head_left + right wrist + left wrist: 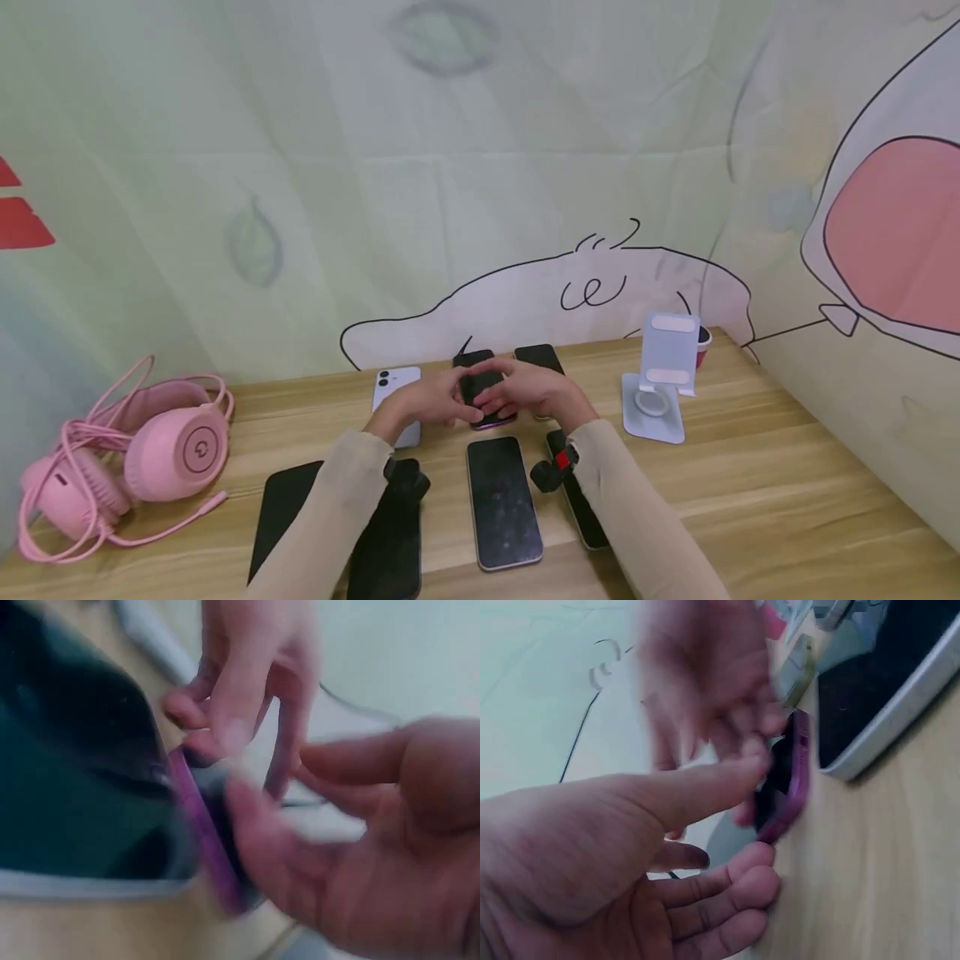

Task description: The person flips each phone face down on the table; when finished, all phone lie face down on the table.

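Note:
A dark-screened phone with a purple edge (474,386) lies screen up near the back of the table, partly covered by both hands. My left hand (431,398) is over its left side, thumb extended and fingers loosely bent, with nothing in its grasp. From the other side my right hand (540,387) reaches over the same phone, fingers loosely bent and holding nothing. The fingertips of the two hands come close together above the screen. In the left wrist view the purple edge (799,769) shows just past the fingertips; the right wrist view is blurred.
A light-coloured phone (396,379) lies camera side up behind the left wrist. More dark phones surround the hands, including one at front centre (504,504). Pink headphones (176,450) with a cable are at left. A pale blue phone stand (667,358) and a small cup (703,346) are at right.

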A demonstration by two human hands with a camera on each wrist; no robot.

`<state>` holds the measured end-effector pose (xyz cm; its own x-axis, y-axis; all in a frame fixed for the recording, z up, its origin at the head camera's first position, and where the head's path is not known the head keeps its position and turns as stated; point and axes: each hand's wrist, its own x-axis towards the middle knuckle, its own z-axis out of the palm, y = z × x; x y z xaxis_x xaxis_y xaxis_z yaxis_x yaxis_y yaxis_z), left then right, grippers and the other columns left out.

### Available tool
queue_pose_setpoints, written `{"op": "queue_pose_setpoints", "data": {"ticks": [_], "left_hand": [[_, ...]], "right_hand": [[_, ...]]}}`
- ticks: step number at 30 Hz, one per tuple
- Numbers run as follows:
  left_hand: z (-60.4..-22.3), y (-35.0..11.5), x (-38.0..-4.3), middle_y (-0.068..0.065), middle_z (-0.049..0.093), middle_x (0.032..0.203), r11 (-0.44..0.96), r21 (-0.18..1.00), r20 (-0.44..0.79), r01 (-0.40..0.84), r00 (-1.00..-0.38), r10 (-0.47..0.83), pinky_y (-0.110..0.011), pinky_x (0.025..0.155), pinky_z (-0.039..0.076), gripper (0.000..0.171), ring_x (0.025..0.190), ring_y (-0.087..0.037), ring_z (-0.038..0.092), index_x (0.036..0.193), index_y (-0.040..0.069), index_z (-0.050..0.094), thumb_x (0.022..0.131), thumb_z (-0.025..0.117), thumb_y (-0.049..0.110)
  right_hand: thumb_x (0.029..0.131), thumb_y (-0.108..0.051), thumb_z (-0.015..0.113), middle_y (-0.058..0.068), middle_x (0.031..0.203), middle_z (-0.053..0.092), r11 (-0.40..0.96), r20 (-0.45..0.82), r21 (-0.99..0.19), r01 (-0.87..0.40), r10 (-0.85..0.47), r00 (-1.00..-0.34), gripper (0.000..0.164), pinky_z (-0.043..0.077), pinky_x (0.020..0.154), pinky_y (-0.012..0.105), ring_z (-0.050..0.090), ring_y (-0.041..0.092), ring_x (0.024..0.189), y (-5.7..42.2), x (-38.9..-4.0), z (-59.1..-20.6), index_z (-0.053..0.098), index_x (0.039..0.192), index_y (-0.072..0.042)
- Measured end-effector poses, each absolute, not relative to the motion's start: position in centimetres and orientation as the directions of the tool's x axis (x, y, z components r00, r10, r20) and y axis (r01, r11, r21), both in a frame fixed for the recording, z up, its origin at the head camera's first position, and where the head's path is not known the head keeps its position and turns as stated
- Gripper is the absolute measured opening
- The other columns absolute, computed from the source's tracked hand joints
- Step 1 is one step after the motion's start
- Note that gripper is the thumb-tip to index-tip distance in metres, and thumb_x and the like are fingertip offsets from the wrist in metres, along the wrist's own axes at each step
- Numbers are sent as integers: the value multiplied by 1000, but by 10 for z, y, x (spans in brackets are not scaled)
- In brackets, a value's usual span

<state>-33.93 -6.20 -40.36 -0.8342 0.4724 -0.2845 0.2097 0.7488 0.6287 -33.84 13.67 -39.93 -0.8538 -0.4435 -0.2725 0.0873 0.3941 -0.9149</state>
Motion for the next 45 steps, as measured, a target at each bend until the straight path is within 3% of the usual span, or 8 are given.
{"op": "queue_pose_setpoints", "data": {"ticks": [6,13,17,22,26,32,36,45], "left_hand": [[-405,-55,-340,-3,65,74,775,599,-298,202,-842,449,-26,61,38,83,62,-16,55,155,4,30,90,77,26],[-403,-55,-339,-11,67,89,807,554,-314,205,-846,431,-27,60,40,80,62,-17,58,156,12,36,89,77,28],[-403,-57,-340,-13,65,97,828,525,-321,194,-856,404,-29,62,42,80,65,-17,59,156,16,37,88,78,29],[-403,-60,-340,-6,64,77,814,529,-316,240,-835,451,-27,60,40,78,62,-16,56,156,10,35,90,77,22],[-403,-61,-340,-3,64,76,803,522,-309,288,-813,493,-26,61,40,78,64,-15,56,156,5,33,91,75,20],[-403,-62,-339,-4,65,80,803,527,-321,279,-809,492,-28,64,42,82,67,-16,58,156,5,31,90,77,23],[-403,-60,-338,-3,65,80,790,541,-318,290,-798,511,-27,62,43,85,66,-15,58,156,5,30,89,78,23],[-397,-57,-337,-4,64,82,808,514,-337,288,-798,499,-28,64,42,83,70,-17,55,157,8,30,89,77,20]], "right_hand": [[100,-1,52,19,112,62,516,-235,-856,21,-353,-906,46,46,70,31,60,26,90,144,-336,-388,46,144,-7],[99,-2,52,17,122,58,576,-243,-817,30,-296,-924,41,47,82,35,54,27,99,148,-337,-390,53,140,-6],[100,-3,53,13,112,59,581,-247,-813,33,-293,-924,40,48,83,36,55,25,95,145,-336,-390,54,139,-5],[99,-1,51,6,83,51,575,-253,-816,49,-281,-926,42,41,71,31,47,19,71,141,-336,-394,52,141,-5],[99,-1,51,4,75,47,569,-251,-820,59,-266,-931,45,36,67,31,42,17,64,139,-338,-398,50,143,-7],[98,2,51,10,96,66,452,-274,-883,125,-281,-920,41,45,74,30,57,20,79,137,-338,-399,55,138,-8],[98,2,50,14,111,67,409,-271,-903,131,-304,-913,37,49,77,30,61,25,92,129,-336,-397,58,133,-8],[99,-2,48,17,131,53,661,-203,-750,20,-201,-958,35,43,83,38,52,29,105,129,-335,-396,59,131,-7]]}}
